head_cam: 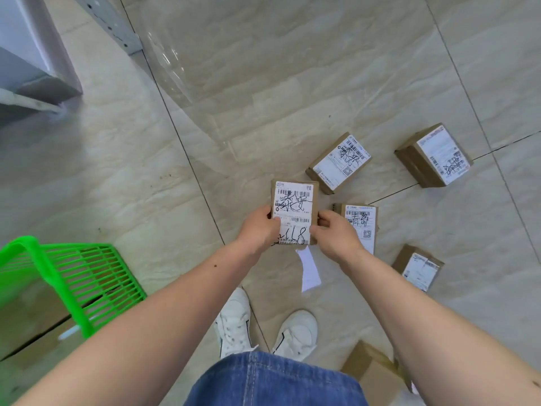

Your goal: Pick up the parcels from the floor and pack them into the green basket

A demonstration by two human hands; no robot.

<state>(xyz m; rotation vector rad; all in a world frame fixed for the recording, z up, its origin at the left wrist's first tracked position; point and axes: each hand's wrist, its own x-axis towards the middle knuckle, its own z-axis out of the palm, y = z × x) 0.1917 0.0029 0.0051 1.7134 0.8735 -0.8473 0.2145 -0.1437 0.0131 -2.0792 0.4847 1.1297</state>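
Observation:
I hold a brown cardboard parcel (294,200) with a white scribbled label above the floor, label up. My left hand (259,228) grips its left edge and my right hand (336,232) grips its right edge. A loose white strip (308,269) hangs from its near end. Several more labelled parcels lie on the tiles: one (339,162) just beyond, one (433,155) far right, one (364,221) partly behind my right hand, one (417,266) at the right. The green basket (87,276) stands at the lower left, with brown cardboard showing inside it.
A plain brown box (371,367) lies by my right foot, partly behind my right forearm. My white shoes (237,320) stand on the beige tiles. A grey shelf leg (117,27) and a grey cabinet base (38,80) are at the upper left.

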